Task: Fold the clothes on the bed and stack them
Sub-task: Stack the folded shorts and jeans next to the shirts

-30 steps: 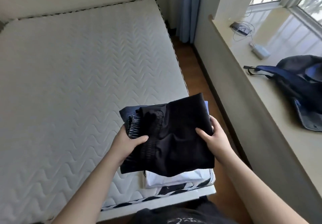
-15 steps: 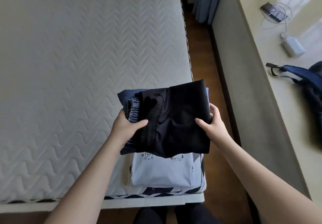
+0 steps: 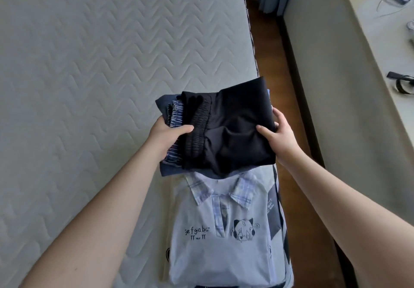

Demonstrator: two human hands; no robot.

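I hold a bundle of folded clothes above the bed's near right corner. On top is a black garment with an elastic waistband (image 3: 233, 128); under it show a blue striped piece (image 3: 175, 117) and a dark blue one (image 3: 165, 169). My left hand (image 3: 167, 134) grips the bundle's left side, thumb on top. My right hand (image 3: 277, 134) grips its right edge. Below lies a folded white polo shirt (image 3: 224, 249) with a plaid collar and a printed cartoon, on top of other folded clothes.
The quilted mattress (image 3: 89, 86) stretches bare to the left and far side. A strip of wooden floor (image 3: 268, 47) runs along the bed's right edge. Beyond it is a beige ledge (image 3: 363, 68) with cables and a black strap.
The view has tilted down and moved closer, showing the whole white polo shirt under the bundle. Both hands keep the same hold on the bundle.
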